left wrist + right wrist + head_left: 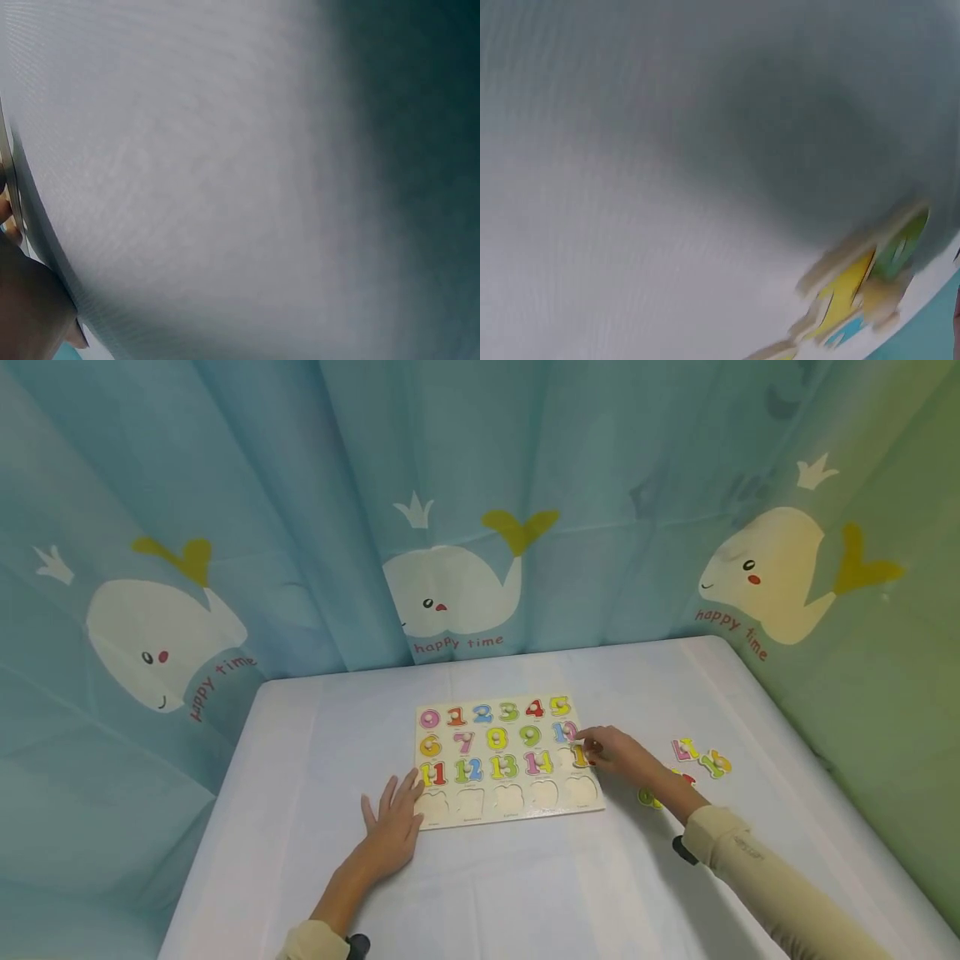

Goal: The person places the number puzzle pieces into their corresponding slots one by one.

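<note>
A wooden number puzzle board (517,814) lies on the white table (525,893); coloured numbers fill its upper three rows and the bottom row of slots is bare. My left hand (392,820) rests flat on the board's near left corner, fingers straight. At the board's right edge my right hand (609,752) pinches a yellow number piece (579,757) over the last slot of the third row. The left wrist view is a blur of tablecloth with the board's edge (7,172). The right wrist view shows a blurred yellow and green loose piece (855,289).
Loose number pieces lie on the table right of the board: a pink and yellow one (684,748), a yellow-green one (716,763), a green one (648,797) and a red one (686,778). Whale-print curtains (450,585) close in the table's far and side edges.
</note>
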Demonstrator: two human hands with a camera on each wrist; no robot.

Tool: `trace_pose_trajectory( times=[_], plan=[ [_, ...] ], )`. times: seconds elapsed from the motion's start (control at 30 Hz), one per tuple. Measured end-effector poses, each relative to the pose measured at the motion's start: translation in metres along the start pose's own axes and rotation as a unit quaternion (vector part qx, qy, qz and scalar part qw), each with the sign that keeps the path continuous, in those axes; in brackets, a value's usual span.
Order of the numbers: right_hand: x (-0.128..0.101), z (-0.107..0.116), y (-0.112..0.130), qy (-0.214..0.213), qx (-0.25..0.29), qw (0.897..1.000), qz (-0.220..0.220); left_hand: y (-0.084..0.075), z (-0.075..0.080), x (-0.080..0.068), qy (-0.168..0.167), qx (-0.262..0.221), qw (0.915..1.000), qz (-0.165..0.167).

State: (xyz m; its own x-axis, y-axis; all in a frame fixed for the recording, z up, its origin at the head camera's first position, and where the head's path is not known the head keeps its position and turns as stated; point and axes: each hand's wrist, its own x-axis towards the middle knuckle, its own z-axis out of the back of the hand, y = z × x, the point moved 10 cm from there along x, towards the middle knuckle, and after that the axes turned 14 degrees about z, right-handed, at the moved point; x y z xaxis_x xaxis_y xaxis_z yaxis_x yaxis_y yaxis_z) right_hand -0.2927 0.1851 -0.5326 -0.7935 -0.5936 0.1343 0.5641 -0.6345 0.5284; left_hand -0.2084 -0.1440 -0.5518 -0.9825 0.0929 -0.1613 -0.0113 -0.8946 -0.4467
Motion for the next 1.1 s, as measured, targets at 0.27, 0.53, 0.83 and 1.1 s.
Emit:
trace_pose_trajectory(
  times=[0.27,0.53,0.83,1.1],
  plan=[
    [0.001,-0.010,0.014,-0.015,0.007,0.999,0.046,0.002,-0.005,0.000,0.005,0.007,1.0000,0.003],
    [0.002,-0.014,0.012,-0.035,0.032,0.999,0.006,0.000,-0.002,0.000,0.000,0.005,1.0000,-0.001],
    [0.004,-0.016,0.012,-0.057,0.041,0.998,0.004,-0.003,0.005,0.000,-0.016,-0.002,0.9998,-0.014],
    [-0.009,-0.015,-0.008,-0.083,0.146,0.983,-0.073,-0.001,0.003,-0.003,-0.012,-0.004,0.9999,-0.010]
  ],
)
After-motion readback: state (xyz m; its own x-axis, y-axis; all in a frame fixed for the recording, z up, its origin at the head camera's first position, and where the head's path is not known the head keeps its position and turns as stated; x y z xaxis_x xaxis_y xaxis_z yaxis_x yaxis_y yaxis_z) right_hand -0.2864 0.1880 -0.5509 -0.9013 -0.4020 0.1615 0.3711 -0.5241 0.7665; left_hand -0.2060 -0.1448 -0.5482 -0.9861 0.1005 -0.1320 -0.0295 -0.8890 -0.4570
